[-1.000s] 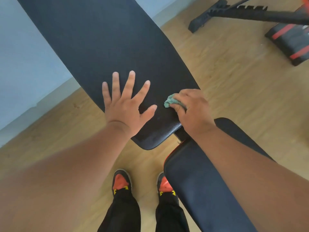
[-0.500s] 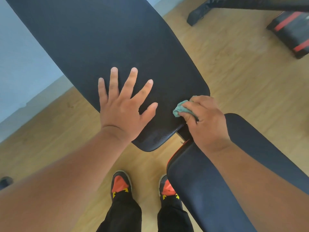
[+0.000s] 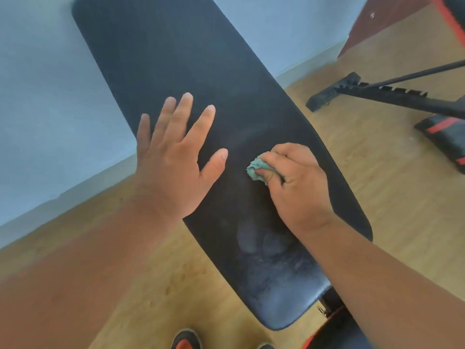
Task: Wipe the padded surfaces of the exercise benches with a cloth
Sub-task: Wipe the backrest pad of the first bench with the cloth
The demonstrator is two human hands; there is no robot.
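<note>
The right hand's (image 3: pixel 299 187) grip is closed around a small teal cloth (image 3: pixel 259 170), bunched up so that only a crumpled tuft pokes out past the curled fingers and thumb; the tuft presses on the black padded backrest (image 3: pixel 176 59) of the exercise bench, near the pad's right-hand edge and a little above its lower third. The left hand (image 3: pixel 173 167) lies flat with fingers spread, palm on the same pad at its left edge, holding nothing, the thumb just beside the cloth but apart from it. Below the cloth the pad shows pale smeared patches, possibly damp streaks or dust, though the blur makes it hard to tell, running down to the rounded bottom end. Above both hands the long surface stretches bare to its far rounded top. Under the pad's lower end sits a second black cushion with red trim (image 3: pixel 334 333). Wood-look floor (image 3: pixel 377 197) lies open on either side. To the right stands another bench's notched black frame (image 3: pixel 377 94) and a black-and-red pad (image 3: pixel 442 132).
</note>
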